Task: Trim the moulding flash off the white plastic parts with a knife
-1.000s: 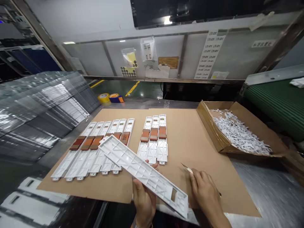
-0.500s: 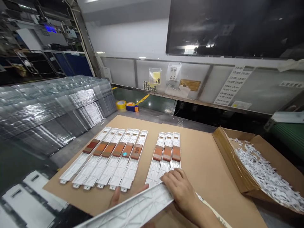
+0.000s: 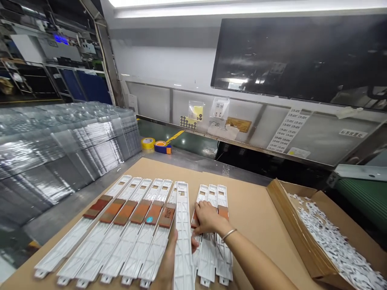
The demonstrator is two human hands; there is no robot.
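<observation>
My left hand (image 3: 169,255) is closed around a long white plastic strip (image 3: 183,241) with a ribbed face, held raised between two groups of similar strips. My right hand (image 3: 208,217), a bangle on its wrist, reaches over the right-hand group, fingers curled down on an orange-brown block (image 3: 194,221) lying across the leftmost strip there. The hand hides most of that block and the one beside it. Another orange-brown block (image 3: 223,212) shows on the rightmost strip (image 3: 223,257). On the left, several white strips (image 3: 115,253) lie side by side, each bearing a brown block (image 3: 141,212).
Brown cardboard (image 3: 250,229) covers the table. A carton (image 3: 290,229) of small white pieces (image 3: 335,241) stands at the right. Stacked clear plastic trays (image 3: 75,137) are at the left. Yellow tape (image 3: 148,143) and a blue-orange tape dispenser (image 3: 163,148) sit behind.
The white strip has swung from lying slantwise in front to pointing away from me, now in my left hand. My right hand has let go of it and moved forward onto the right group's blocks.
</observation>
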